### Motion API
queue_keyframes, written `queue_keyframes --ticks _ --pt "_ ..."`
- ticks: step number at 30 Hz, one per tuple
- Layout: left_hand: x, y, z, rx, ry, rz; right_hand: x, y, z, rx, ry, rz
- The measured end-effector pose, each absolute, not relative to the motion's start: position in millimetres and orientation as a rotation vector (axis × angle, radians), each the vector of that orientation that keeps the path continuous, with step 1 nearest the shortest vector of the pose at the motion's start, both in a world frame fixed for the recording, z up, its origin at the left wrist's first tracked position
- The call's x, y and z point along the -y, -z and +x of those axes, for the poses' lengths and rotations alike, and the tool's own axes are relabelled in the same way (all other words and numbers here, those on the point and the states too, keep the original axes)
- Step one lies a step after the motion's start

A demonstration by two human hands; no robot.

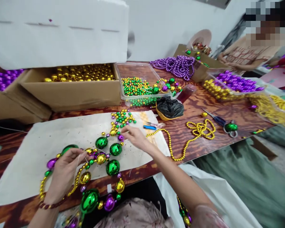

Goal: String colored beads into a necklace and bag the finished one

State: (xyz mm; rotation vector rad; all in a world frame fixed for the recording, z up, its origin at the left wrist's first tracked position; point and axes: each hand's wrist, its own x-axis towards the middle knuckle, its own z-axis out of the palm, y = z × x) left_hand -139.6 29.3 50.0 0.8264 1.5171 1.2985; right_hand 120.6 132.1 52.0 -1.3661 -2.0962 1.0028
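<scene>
My left hand (67,163), a dark bead bracelet at its wrist, is closed in a pinch on a thin clear thread (79,160) beside a bead necklace (89,200). This necklace mixes large green balls with smaller purple and gold beads and hangs past the table edge. My right hand (136,136) reaches to a pile of small loose beads (123,118); its fingertips are pressed together, and what lies between them is too small to make out. Both hands are over a white cloth (21,164) on the table.
A carton of gold beads (80,91) stands at the back beside a clear tub of mixed beads (136,87). Rightward are a basket with a black bag (170,108), a blue cutter (149,127), a gold bead string (184,152) and scissors (217,119). A person (247,57) sits at far right.
</scene>
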Motion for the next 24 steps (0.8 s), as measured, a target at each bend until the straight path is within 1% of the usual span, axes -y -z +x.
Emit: queue_keyframes --ticks 4,8,13,17,20,24 --pt "-32.6 -51.2 -134.1 -1.575 -1.338 0.664 -143.9 -49.4 217.0 2.074 -0.585 -1.809" --pt "-34.0 -51.0 -131.8 -1.593 -1.348 0.624 -171.2 -46.7 253.5 2.151 -0.331 -2.020" --pt "-26.9 -51.1 -128.9 -1.580 -1.414 0.703 -199.4 -37.1 253.4 2.433 -0.265 -2.040" --pt "-24.0 -45.3 -127.4 -1.482 -1.484 0.695 -209.8 -19.8 260.5 2.581 -0.223 -1.937" --pt "-24.7 -39.4 -128.6 -1.439 -1.515 0.664 -216.6 -5.6 268.2 2.626 -0.183 -1.824" --pt "-24.7 -35.0 -129.9 -1.410 -1.539 0.639 -219.3 6.0 275.5 2.610 -0.122 -1.783"
